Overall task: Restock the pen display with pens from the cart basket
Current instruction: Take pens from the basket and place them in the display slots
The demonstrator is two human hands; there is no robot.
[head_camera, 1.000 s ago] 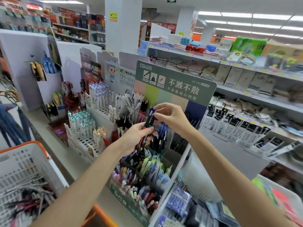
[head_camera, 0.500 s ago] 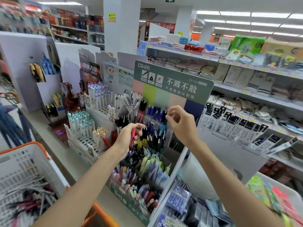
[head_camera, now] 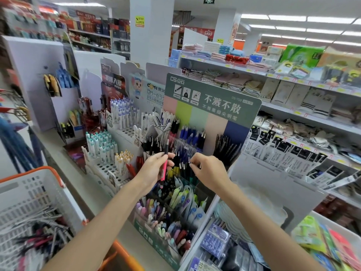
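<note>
store aisle | white pillar (head_camera: 152, 45) | ceiling light strips (head_camera: 287, 18) — lit | shelf (head_camera: 224, 65) — folded towels (head_camera: 195, 47)

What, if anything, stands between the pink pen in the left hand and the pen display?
Nothing visible does. The left hand holds the pink pen upright just before the rows of the pen display. The right hand is off to its right, touching the dark pens.

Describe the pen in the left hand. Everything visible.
The pink pen is slim and plastic-looking, with a black upper half and a bright pink lower barrel that ends in a narrow tip. It stands nearly upright, tip down, its top leaning slightly right. The left hand pinches it about midway, in front of the pen display and its rows of dark pens.
</note>
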